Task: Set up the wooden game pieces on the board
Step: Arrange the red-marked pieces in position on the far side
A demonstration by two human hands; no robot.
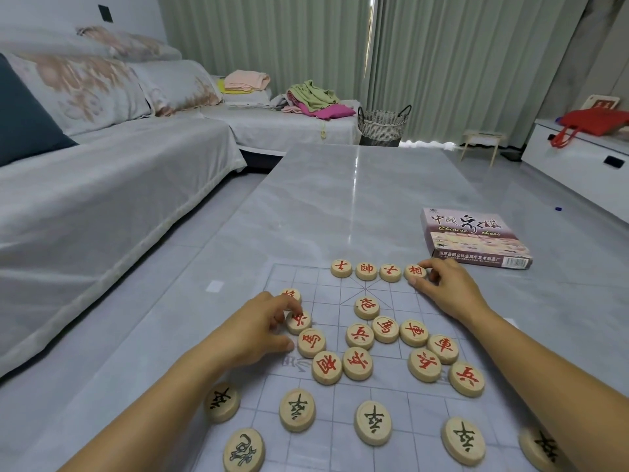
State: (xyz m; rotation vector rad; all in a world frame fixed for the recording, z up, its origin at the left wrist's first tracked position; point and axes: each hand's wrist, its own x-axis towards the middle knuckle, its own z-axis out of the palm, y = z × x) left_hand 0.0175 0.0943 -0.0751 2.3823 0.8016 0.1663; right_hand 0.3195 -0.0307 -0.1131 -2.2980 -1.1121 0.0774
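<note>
1. Nearest to the person, black-marked pieces (296,410) stand in a loose row across the near part of the board (429,408), each apart from the others. One more black piece (222,402) lies at the left edge of the board.
2. A little farther, in the middle of the board, the red-marked pieces (357,363) lie in a disordered group, several of them touching. These seem not yet placed.
3. The left hand (258,327) is at the left side of this group. Its fingertips (296,310) are closed on one red piece (298,321), and another red piece (290,295) lies just beyond the fingers. The unsorted group lies to the right of this hand, so I judge the left hand is the nearer one for the pieces on that side.
4. Farther and to the right, the right hand (446,287) pinches a red piece (415,271) at the far edge of the board. This piece is the right end of a row of four (366,270) along that edge, just beside its neighbour.
5. I judge the far row continues to both sides, and the loose pieces lie nearer than this row, between the two hands.
6. Beyond the board on the right, the game box (476,238) rests on the table (340,199).
</note>
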